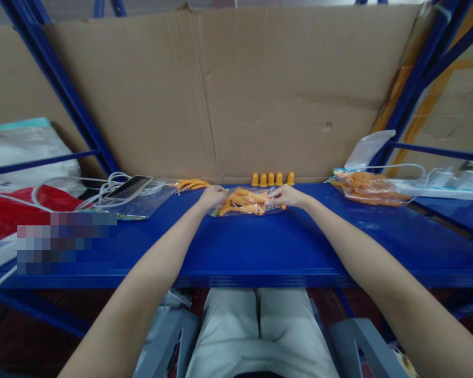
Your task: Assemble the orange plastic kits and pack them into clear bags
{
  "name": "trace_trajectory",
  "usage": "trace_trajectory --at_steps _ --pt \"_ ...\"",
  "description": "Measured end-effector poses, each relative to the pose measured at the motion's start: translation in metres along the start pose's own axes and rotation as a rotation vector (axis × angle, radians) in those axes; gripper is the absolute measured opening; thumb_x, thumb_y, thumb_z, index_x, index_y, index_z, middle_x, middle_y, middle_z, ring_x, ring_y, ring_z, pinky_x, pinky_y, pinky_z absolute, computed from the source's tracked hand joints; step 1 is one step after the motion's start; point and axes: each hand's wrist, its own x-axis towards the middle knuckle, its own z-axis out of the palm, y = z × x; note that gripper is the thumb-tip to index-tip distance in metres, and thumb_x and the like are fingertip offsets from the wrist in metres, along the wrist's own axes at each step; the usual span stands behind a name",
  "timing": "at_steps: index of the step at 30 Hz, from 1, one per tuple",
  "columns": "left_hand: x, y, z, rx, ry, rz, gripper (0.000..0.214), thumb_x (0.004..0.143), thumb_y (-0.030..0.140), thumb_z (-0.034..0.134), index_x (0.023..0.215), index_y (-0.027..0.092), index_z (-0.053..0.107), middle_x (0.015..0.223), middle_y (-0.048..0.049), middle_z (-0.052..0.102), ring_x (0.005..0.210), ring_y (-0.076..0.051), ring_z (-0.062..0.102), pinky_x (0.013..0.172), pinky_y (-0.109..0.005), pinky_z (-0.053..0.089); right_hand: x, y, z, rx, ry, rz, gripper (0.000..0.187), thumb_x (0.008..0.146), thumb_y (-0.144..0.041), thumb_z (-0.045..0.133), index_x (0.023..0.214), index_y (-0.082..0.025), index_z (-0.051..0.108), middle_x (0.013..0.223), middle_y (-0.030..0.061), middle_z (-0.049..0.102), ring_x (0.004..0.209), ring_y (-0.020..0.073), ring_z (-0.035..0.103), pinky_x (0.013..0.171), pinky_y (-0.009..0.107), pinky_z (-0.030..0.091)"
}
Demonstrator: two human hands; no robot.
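Note:
A clear plastic bag with orange, curved, ridged pieces inside lies on the blue shelf in front of me. My left hand has its fingers closed on the bag's left end. At the opposite end my right hand pinches the plastic near the opening side. Just behind the bag, several small orange-yellow cups stand in a row by the cardboard. Loose orange curved pieces with what look like small chains lie to the left of my left hand.
Another clear bag of orange pieces rests at the right, beside a white power strip. White cables, a phone and red material are on the left. Cardboard forms the back wall between blue posts.

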Motion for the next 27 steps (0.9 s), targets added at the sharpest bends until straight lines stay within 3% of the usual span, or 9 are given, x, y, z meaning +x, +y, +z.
trace_trajectory --at_steps 5,9,16,18,22,24,27 --pt "0.004 -0.003 0.002 0.006 -0.018 0.015 0.02 0.086 0.013 0.049 0.096 0.012 0.066 0.096 -0.0141 0.073 0.088 -0.02 0.07 0.058 -0.02 0.051 -0.001 -0.004 0.003 0.138 -0.001 0.024 0.03 0.073 -0.025 0.074 0.102 -0.015 0.076 0.104 0.0073 0.074 0.089 0.0161 0.066 0.089 0.029 0.051" --pt "0.007 -0.005 0.002 -0.006 -0.019 0.011 0.02 0.084 0.014 0.051 0.097 0.013 0.066 0.094 -0.0127 0.074 0.085 -0.018 0.07 0.059 -0.019 0.051 0.002 -0.005 0.009 0.081 0.038 0.032 0.026 0.076 -0.026 0.074 0.098 -0.013 0.077 0.097 0.008 0.074 0.085 0.0168 0.067 0.086 0.03 0.054" --pt "0.011 -0.008 0.001 0.084 -0.025 0.063 0.018 0.082 0.018 0.054 0.093 0.013 0.068 0.087 -0.0104 0.074 0.082 -0.02 0.071 0.062 -0.022 0.054 0.013 0.002 0.016 0.01 0.066 -0.101 0.018 0.077 -0.025 0.073 0.09 -0.015 0.079 0.094 0.0093 0.075 0.081 0.0178 0.068 0.079 0.03 0.056" --pt "0.011 -0.008 0.001 0.156 -0.001 0.176 0.019 0.083 0.022 0.055 0.092 0.014 0.07 0.092 -0.0106 0.075 0.089 -0.023 0.07 0.074 -0.027 0.056 0.013 0.002 0.015 -0.002 0.051 -0.115 0.016 0.077 -0.025 0.072 0.088 -0.016 0.079 0.093 0.0086 0.075 0.081 0.0179 0.068 0.08 0.03 0.056" --pt "0.009 -0.008 0.005 0.233 -0.004 0.6 0.028 0.083 0.032 0.061 0.104 0.017 0.071 0.12 -0.0103 0.069 0.119 -0.026 0.06 0.103 -0.037 0.044 0.009 -0.001 0.012 0.003 0.039 -0.125 0.016 0.076 -0.024 0.073 0.088 -0.017 0.079 0.094 0.0075 0.075 0.082 0.0175 0.068 0.083 0.031 0.055" --pt "0.008 -0.008 0.009 0.251 -0.043 0.767 0.032 0.081 0.033 0.064 0.108 0.018 0.071 0.134 -0.0114 0.061 0.129 -0.026 0.051 0.109 -0.04 0.038 0.008 -0.001 0.011 0.034 0.018 -0.116 0.018 0.075 -0.024 0.073 0.09 -0.016 0.079 0.094 0.0073 0.075 0.082 0.017 0.068 0.084 0.032 0.055" --pt "0.009 -0.009 0.017 0.285 -0.038 0.867 0.024 0.079 0.027 0.067 0.101 0.018 0.073 0.138 -0.012 0.057 0.132 -0.027 0.049 0.112 -0.043 0.035 0.009 0.0 0.01 0.102 0.018 -0.094 0.02 0.074 -0.024 0.074 0.091 -0.016 0.079 0.095 0.0072 0.075 0.084 0.0167 0.067 0.087 0.032 0.054"
